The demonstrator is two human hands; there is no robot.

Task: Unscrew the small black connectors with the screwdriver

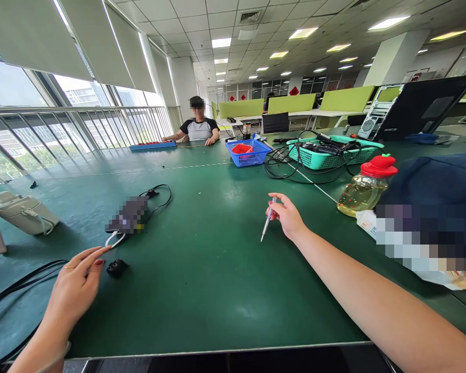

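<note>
A small screwdriver with a clear handle is in my right hand. Thumb and fingers close around its handle, and the metal shaft slants down to the left above the green table. My left hand is at the table's left, palm down, fingers stretched forward and thumb a little apart. Its fingertips reach a white cord loop at the near end of a dark flat device, whose surface is blurred. Just right of the left thumb lies a small black block.
Black cables and a cream tumbler on its side are at left. Farther back are a blue basket and a green basket of cables. A red-lidded jar and dark cloth stand right. Another person sits opposite.
</note>
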